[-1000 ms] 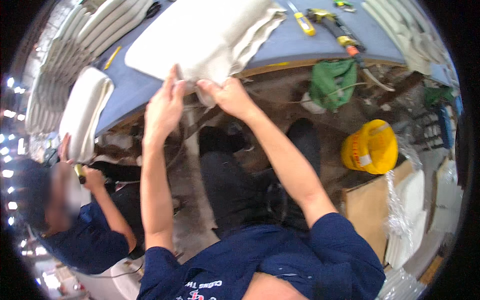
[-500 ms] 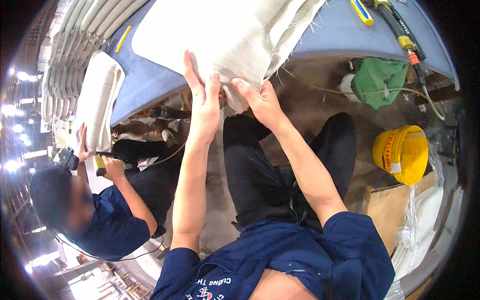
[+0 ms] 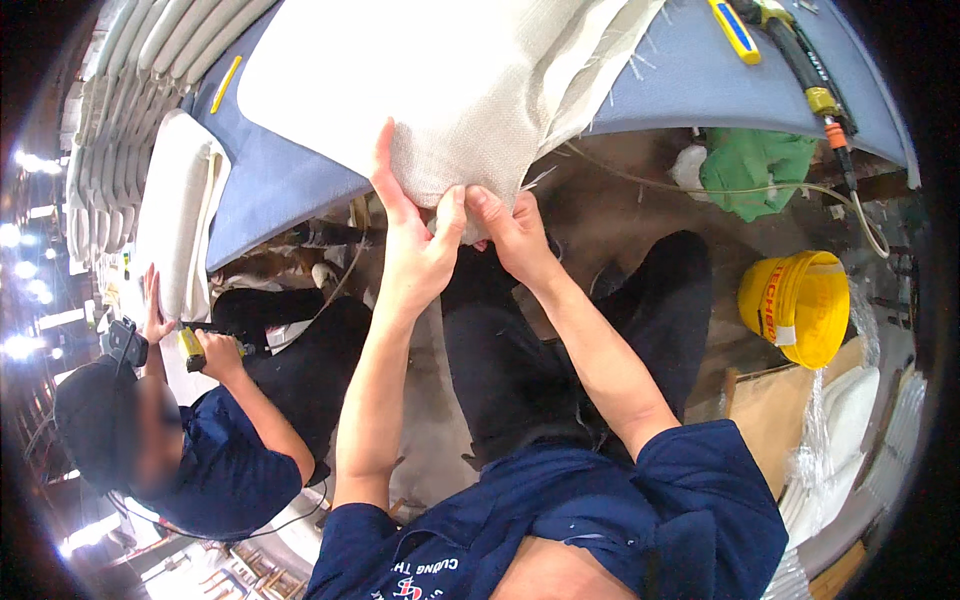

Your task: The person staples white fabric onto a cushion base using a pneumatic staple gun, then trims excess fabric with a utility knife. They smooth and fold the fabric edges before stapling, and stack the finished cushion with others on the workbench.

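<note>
A beige woven fabric [image 3: 480, 120] with frayed threads along its right edge lies over a white panel [image 3: 320, 80] that overhangs the near edge of the blue padded table [image 3: 290, 180]. At the near corner my left hand [image 3: 415, 245] pinches the cloth, its thumb on top and its index finger stretched along the panel's side. Close beside it, my right hand [image 3: 515, 235] presses the same cloth with the thumb, the other fingers curled underneath. Both thumbs almost touch. What the fingers do below the fabric is hidden.
On the table lie a yellow-blue cutter [image 3: 735, 32], a black-yellow air tool [image 3: 805, 70] with a hose and a yellow stick [image 3: 227, 85]. Stacked cushions [image 3: 120, 130] stand left, near a co-worker [image 3: 220, 440] holding a yellow tool. A yellow bucket [image 3: 795, 308] sits at right.
Both hands have come slightly nearer to me, with the thumbs closer together. The loose cloth flap between them is now gathered under the thumbs. The panel has shifted a little toward me.
</note>
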A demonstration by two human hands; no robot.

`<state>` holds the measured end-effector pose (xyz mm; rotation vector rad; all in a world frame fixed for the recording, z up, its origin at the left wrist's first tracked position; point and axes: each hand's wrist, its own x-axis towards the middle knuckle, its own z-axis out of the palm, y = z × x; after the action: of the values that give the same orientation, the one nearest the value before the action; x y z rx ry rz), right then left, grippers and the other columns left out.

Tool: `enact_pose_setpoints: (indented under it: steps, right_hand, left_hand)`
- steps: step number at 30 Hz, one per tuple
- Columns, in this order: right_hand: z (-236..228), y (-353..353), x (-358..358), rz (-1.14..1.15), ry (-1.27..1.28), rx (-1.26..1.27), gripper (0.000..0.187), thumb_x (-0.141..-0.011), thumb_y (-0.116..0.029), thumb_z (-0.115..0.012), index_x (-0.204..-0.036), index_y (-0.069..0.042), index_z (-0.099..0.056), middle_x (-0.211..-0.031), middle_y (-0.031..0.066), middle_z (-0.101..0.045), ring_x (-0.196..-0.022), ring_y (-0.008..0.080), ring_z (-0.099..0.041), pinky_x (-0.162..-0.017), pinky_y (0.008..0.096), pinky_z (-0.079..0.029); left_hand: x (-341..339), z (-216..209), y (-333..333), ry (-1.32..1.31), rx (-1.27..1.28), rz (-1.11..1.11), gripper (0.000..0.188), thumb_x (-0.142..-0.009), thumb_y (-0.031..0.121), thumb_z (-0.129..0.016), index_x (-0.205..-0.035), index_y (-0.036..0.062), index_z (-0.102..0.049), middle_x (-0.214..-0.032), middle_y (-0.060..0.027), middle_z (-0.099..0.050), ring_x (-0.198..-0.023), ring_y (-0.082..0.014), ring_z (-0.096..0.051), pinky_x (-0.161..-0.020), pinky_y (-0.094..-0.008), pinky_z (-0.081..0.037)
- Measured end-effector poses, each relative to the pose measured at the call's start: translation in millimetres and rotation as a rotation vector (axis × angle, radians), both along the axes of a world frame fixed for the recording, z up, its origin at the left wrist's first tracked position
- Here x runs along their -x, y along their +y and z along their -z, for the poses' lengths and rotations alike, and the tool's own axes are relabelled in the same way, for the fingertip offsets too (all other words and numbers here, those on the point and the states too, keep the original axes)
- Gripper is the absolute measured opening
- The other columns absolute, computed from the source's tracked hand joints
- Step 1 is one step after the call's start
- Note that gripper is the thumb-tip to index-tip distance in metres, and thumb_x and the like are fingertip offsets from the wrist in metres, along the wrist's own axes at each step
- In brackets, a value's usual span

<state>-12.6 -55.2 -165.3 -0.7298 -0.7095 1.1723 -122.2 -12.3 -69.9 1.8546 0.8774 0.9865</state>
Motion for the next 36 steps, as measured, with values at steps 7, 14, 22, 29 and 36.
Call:
enact_pose_setpoints:
  steps: [7, 14, 22, 29, 36]
  right_hand:
    - [-6, -9, 3, -0.003, -0.048, 0.026, 0.045, -0.112, -0.041, -0.057, -0.08, -0.01, -0.067, -0.069, -0.006, -0.057, -0.061, 0.0055, -0.05, -0.055, 0.0254, -0.039]
    - [-5, -10, 8, 0.012, -0.049, -0.033, 0.048, -0.112, -0.045, -0.056, -0.08, -0.01, -0.067, -0.069, -0.0053, -0.057, -0.059, 0.0061, -0.048, -0.054, 0.0261, -0.038]
    - [-13, -11, -35, -0.048, -0.683, 0.083, 0.042, -0.109, -0.034, -0.063, -0.08, -0.004, -0.068, -0.065, 0.0005, -0.058, -0.056, 0.013, -0.056, -0.055, 0.0372, -0.047]
    - [-128, -46, -186, 1.041, -1.709, -0.169, 0.024, -0.089, -0.027, -0.076, -0.104, -0.009, -0.069, -0.104, 0.0121, -0.07, -0.104, 0.0318, -0.066, -0.089, 0.0493, -0.049]
    - [-116, -52, -339, 1.223, -2.005, 0.502, 0.052, -0.092, -0.042, -0.071, -0.128, -0.006, -0.058, -0.114, 0.0143, -0.065, -0.114, 0.033, -0.06, -0.089, 0.0484, -0.056]
  left_hand:
    - [-3, -4, 0, -0.024, -0.03, -0.002, 0.087, -0.1, 0.005, -0.063, -0.169, 0.0082, -0.009, -0.166, -0.022, -0.025, -0.151, -0.0306, -0.032, -0.125, -0.0448, -0.028]
    - [-6, 5, -1, -0.044, -0.05, -0.064, 0.072, -0.107, 0.02, -0.063, -0.165, 0.0063, -0.023, -0.163, -0.0213, -0.034, -0.147, -0.0312, -0.039, -0.123, -0.0464, -0.031]
    - [0, 19, 6, -0.019, -0.192, -0.063, 0.055, -0.108, 0.015, -0.061, -0.157, 0.0027, -0.04, -0.146, -0.0221, -0.053, -0.13, -0.0287, -0.055, -0.112, -0.0417, -0.043]
    - [-8, 5, 0, 0.018, -0.114, -0.027, 0.053, -0.11, 0.013, -0.058, -0.159, 0.0065, -0.041, -0.131, -0.0141, -0.064, -0.101, -0.017, -0.062, -0.091, -0.0338, -0.052]
    - [9, 34, 22, 0.016, -0.144, -0.054, 0.052, -0.111, 0.012, -0.054, -0.161, 0.0069, -0.039, -0.124, -0.0094, -0.064, -0.091, -0.0143, -0.058, -0.082, -0.0318, -0.052]
